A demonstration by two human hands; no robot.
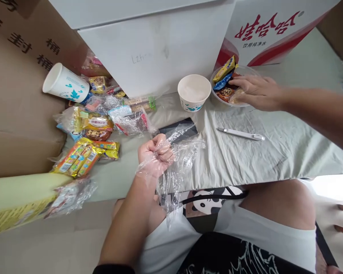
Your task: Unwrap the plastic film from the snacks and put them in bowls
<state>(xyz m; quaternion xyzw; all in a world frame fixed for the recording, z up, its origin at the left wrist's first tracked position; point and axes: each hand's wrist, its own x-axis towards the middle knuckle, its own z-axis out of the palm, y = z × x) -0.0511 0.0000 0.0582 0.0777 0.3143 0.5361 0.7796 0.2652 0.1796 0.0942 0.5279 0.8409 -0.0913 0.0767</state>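
Observation:
My left hand [157,154] is closed in a fist around crumpled clear plastic film [178,163], which drapes over the bed-like surface's front edge. Just beyond the fist lies a dark phone [180,129], partly under the film. At the right, my right hand [254,89] reaches over a clear round plastic bowl [217,99], its fingers stretched out and touching the contents. Inside the bowl are wrapped snacks: a yellow packet [224,70], a blue packet [223,82] and a brown cookie packet [225,94]. What lies beneath my right palm is hidden.
A paper bowl [194,93] stands left of the plastic bowl. A white utility knife [241,134] lies in front. Many wrapped snacks [95,121] and a tilted paper cup [67,83] are at left. White boxes [157,53] and a brown carton [23,114] border the surface.

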